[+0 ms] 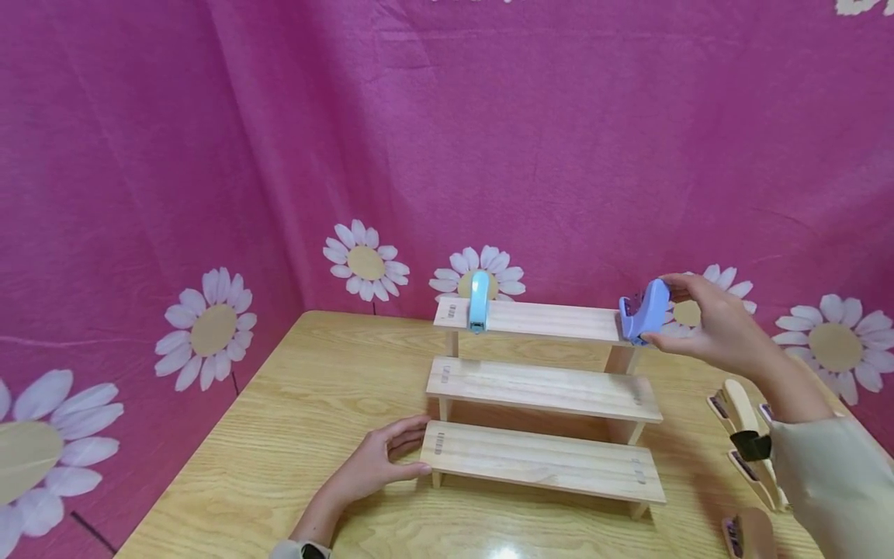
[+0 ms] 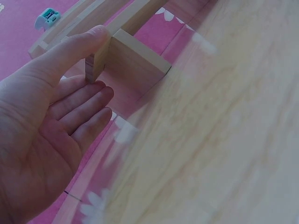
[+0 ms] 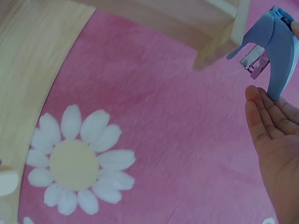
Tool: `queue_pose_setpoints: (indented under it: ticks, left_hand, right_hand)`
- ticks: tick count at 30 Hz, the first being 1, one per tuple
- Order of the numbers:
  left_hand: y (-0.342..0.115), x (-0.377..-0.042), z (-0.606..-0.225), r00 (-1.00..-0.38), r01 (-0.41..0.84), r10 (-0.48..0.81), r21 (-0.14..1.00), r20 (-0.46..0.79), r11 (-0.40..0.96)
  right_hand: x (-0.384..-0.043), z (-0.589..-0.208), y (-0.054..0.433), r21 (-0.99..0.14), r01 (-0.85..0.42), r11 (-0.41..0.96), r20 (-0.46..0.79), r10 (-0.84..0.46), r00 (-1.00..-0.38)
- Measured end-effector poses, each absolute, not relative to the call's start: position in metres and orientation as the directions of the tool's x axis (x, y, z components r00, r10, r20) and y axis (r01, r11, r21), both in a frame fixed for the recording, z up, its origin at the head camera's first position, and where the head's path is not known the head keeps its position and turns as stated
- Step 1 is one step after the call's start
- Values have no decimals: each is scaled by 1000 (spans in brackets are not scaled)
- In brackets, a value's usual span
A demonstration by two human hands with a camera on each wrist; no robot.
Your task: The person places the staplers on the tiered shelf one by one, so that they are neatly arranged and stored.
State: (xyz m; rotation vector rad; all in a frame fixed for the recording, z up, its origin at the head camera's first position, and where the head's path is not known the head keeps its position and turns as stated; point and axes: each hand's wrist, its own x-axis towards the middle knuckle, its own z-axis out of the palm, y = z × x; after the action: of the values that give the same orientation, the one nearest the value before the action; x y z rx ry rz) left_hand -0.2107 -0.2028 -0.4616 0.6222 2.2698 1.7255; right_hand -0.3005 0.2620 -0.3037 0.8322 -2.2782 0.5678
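Note:
A three-step wooden display rack (image 1: 545,458) stands on the table. My left hand (image 1: 380,460) pinches the left end of its lowest step, thumb toward the front; in the left wrist view the fingers (image 2: 88,109) extend past the step's edge. At the right end of the top step, my right hand (image 1: 719,322) holds a periwinkle-blue stapler (image 1: 651,310) between thumb and fingers, tilted. The right wrist view shows that stapler (image 3: 279,56) with its jaws apart, beside the rack's end. A light blue stapler (image 1: 478,301) stands at the left of the top step.
On the table right of the rack lie several more staplers, including a cream one (image 1: 736,404) and a brown one (image 1: 754,532), partly behind my right forearm. A pink cloth (image 1: 559,155) with white daisies hangs behind the wood-grain table (image 1: 335,365).

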Motion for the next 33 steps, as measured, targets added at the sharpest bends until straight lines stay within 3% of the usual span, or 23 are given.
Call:
queue_pose_setpoints:
  ticks: [7, 15, 33]
  left_hand:
    - [-203, -210, -462, -885, 194, 458, 957, 77, 215]
    - [-203, -211, -463, -884, 196, 461, 956, 76, 219]
    - [-202, -211, -463, -885, 182, 461, 962, 71, 203]
  right_hand:
    - [-307, -299, 239, -91, -686, 722, 673, -463, -576]
    - [-311, -294, 213, -177, -715, 676, 610, -494, -619]
    - [-321, -288, 166, -167, -784, 598, 586, -580, -567]
